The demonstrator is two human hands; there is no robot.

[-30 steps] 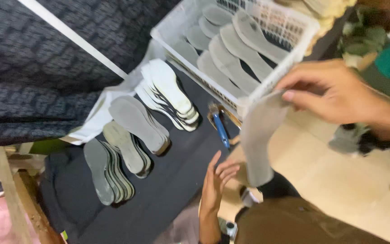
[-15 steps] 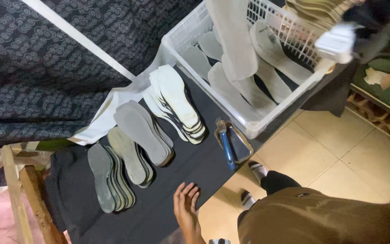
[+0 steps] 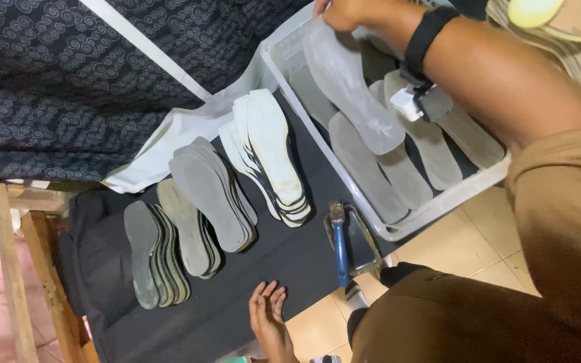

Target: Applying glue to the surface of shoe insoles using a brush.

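Note:
My right hand (image 3: 343,13) is at the top of the view, shut on a pale grey shoe insole (image 3: 347,84) that hangs toe-down over a white plastic basket (image 3: 438,202). Several grey insoles (image 3: 364,168) lie side by side inside that basket. A black wristband (image 3: 428,30) is on this arm. My left hand (image 3: 268,317) is low in the view, open and palm up, its fingers resting at the near edge of a dark cloth (image 3: 270,262). It holds nothing.
On the dark cloth lie fanned stacks of insoles: white ones (image 3: 270,151), grey ones (image 3: 210,195) and darker ones (image 3: 146,252). A metal tool with a blue handle (image 3: 341,250) lies beside the basket. A wooden frame (image 3: 35,262) stands at left, with tiled floor (image 3: 452,235) below.
My right hand carried the insole from in front of my body up and over the basket. My left hand dropped lower, to the near edge of the cloth.

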